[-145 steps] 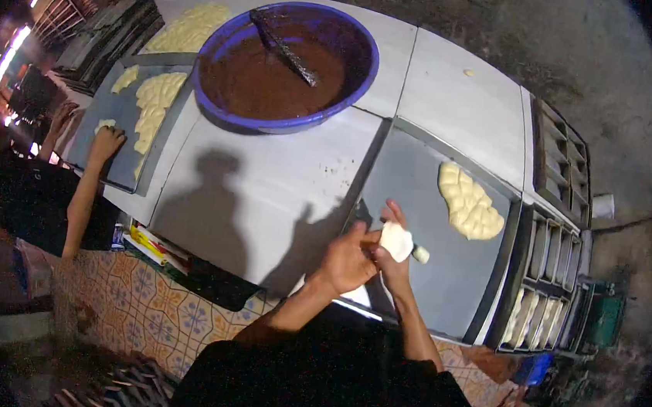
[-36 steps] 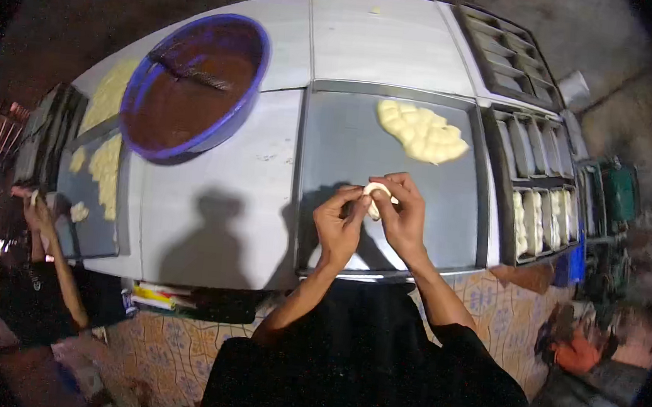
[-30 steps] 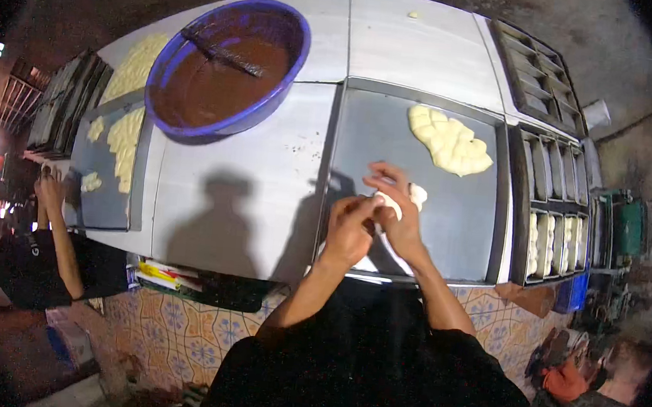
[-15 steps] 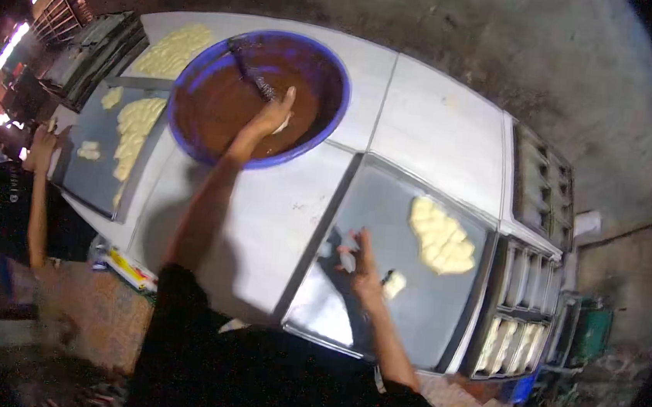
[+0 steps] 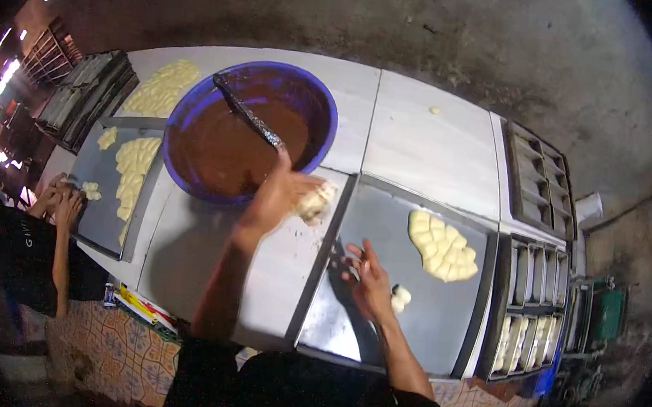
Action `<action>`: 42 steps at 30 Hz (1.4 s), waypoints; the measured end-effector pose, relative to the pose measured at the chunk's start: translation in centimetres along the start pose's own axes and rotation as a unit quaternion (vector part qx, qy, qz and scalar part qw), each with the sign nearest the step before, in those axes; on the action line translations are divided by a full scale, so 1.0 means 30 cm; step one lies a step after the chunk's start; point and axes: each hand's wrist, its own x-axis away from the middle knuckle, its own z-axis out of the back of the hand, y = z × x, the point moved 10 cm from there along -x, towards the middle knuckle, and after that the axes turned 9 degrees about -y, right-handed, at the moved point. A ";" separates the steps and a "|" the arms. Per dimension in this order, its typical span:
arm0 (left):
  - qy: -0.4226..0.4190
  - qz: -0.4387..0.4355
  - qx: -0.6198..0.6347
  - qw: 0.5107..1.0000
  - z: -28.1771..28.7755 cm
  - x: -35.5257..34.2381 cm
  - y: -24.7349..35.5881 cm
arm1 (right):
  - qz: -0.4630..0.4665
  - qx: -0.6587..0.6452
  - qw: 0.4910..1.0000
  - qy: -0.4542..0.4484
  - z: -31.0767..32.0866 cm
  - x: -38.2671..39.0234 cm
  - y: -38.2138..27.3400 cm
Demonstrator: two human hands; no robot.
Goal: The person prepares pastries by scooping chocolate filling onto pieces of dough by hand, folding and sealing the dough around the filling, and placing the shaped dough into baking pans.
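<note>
My left hand [image 5: 274, 193] is closed around a piece of pale dough [image 5: 317, 203] smeared with brown filling, above the white table between the basin and the tray. The purple basin [image 5: 331, 130] holds brown filling [image 5: 222, 144], and a dark, coated long-handled tool [image 5: 245, 111] leans in it. Over the grey metal tray [image 5: 409, 319] my right hand [image 5: 369, 285] is open, its fingers apart and nothing in them. A small dough lump [image 5: 401, 297] lies just beside that hand. Farther right on the tray rests a cluster of flattened dough pieces [image 5: 442, 246].
At the right edge stand loaf pans [image 5: 539, 179], the nearer set [image 5: 523, 341] partly filled with dough. On the left, a co-worker's hands [image 5: 66, 202] work by another tray [image 5: 99, 222] holding dough [image 5: 133, 175]. More dough [image 5: 164, 87] lies behind it, near stacked dark pans [image 5: 91, 94].
My left hand has come out of the basin toward me and right, bringing the dough with filling. My right hand stays over the tray. The co-worker's hands have come together.
</note>
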 end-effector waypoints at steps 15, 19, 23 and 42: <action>0.101 -0.033 -0.392 0.914 -0.397 0.349 -0.337 | 0.197 0.487 0.848 0.070 -0.097 0.270 -0.230; 0.060 -0.090 -0.243 0.964 -0.436 0.358 -0.396 | 0.178 0.326 0.923 0.101 0.002 0.312 -0.241; 0.092 0.006 -0.313 0.945 -0.422 0.356 -0.467 | 0.192 0.484 0.853 0.043 -0.101 0.382 -0.261; 0.117 -0.082 -0.161 0.977 -0.391 0.357 -0.524 | 0.019 0.423 0.878 0.222 0.487 0.507 -0.142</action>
